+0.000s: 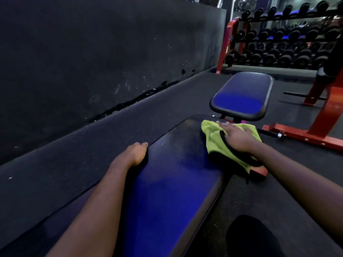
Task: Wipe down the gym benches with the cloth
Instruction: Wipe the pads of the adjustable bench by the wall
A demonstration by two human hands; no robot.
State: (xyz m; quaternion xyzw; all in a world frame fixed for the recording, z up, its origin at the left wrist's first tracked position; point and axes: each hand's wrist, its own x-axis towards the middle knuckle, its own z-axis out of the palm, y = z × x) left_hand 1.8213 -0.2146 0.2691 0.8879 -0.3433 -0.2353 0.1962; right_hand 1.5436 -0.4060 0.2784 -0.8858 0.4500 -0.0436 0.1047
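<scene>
Near bench [167,182]: long dark pad with a blue sheen, running from the bottom centre up and to the right. A dusty, streaky film shows on its far half. Cloth [211,140], yellow-green with black trim, sits at the bench's far right corner. It is bunched up, partly on the pad and partly draped over the right edge. Right hand [236,136] lies palm down on the cloth with fingers straight and spread, pressing it flat to the pad, not clutching it. Left hand [135,153] rests on the left edge of the bench about midway along. Its fingers are together and lightly bent, pointing along the edge, and it holds nothing. Both forearms are bare and come in from the bottom. Second bench pad [241,95], shorter with the same blue sheen, stands just past the far end of the near bench, with a gap between them. Red frame [306,135] lies on the floor to the right of the cloth. Dumbbell rack [278,43] with red uprights and rows of black dumbbells is at the back right. Black wall [92,52] runs along the left, and the speckled rubber floor [120,127] lies below it.
</scene>
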